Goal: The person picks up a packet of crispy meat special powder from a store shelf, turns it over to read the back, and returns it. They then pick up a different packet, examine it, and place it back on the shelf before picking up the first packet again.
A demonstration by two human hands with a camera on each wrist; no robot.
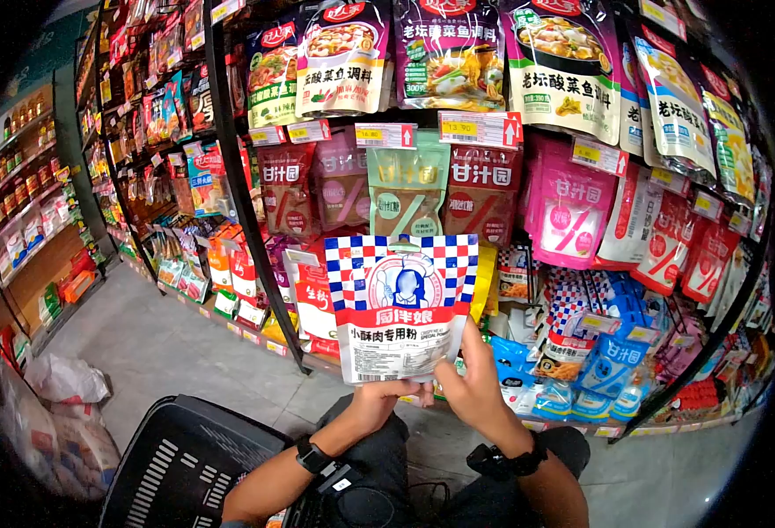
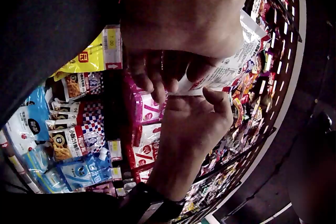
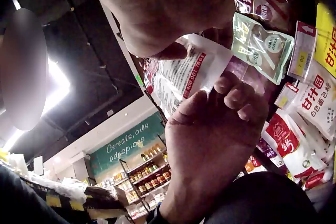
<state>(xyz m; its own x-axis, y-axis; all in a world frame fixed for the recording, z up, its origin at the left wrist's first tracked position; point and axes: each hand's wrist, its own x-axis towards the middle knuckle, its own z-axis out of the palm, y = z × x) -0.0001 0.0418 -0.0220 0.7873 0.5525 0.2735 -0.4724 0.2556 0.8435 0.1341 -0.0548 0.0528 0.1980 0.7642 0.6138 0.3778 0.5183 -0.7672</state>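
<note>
A bag of crispy-meat powder (image 1: 405, 308), with a red, white and blue checked top and a cartoon cook, stands upright before the shelves, its printed front facing me. At its lower left edge my left hand (image 1: 380, 402) pinches the bottom, fingers tucked behind. My right hand (image 1: 475, 385) grips the lower right corner, thumb on the front. In the right wrist view, the back of the bag (image 3: 191, 71) shows small print and a red strip, and the left hand (image 3: 215, 129) has thumb and fingertips at its edge. The left wrist view shows the right hand (image 2: 194, 124) at the same bottom edge.
Shelves ahead hold pink sugar bags (image 1: 572, 207), purple seasoning pouches (image 1: 453, 62) and similar checked bags (image 1: 568, 339). A black basket (image 1: 185, 458) is at lower left. Plastic-wrapped sacks (image 1: 70, 431) lie on the floor by another shelf.
</note>
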